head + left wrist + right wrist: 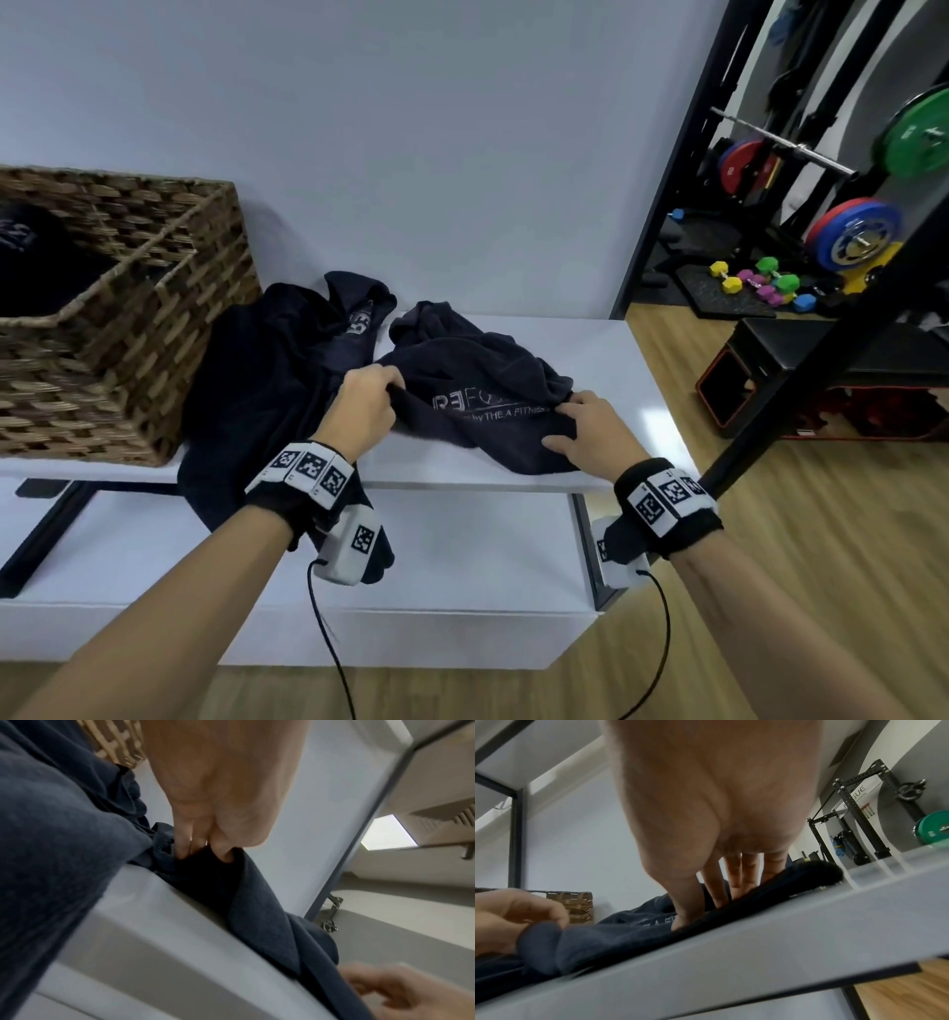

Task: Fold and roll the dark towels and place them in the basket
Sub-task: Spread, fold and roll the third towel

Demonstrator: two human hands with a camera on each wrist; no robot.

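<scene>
A crumpled dark towel [482, 390] with pale printed lettering lies on the white shelf [611, 360], near its front edge. The left hand [362, 408] pinches a fold of the towel's left edge between curled fingers [183, 843] and thumb, lifting that bit of cloth off the surface. The right hand [590, 431] lies on the towel's right side with its fingers [716, 888] fairly straight and pressing down on the cloth; whether the thumb hooks under the edge cannot be told, since the towel hides its tip.

A second dark towel [267, 380] is heaped to the left, between the first towel and the wicker basket [128, 349], and hangs over the shelf's front edge (its lower end is partly hidden behind the left wrist band). The two towels touch or overlap where they meet; the exact boundary is hard to make out.

The basket stands at the left end of the shelf, cut off by the frame's edge. Something dark with pale lettering [31, 252] sits inside it, mostly in shadow, so its shape is unclear.

To the right, past a black post [801, 390], stand weight plates [852, 234] and coloured dumbbells [760, 285].
</scene>
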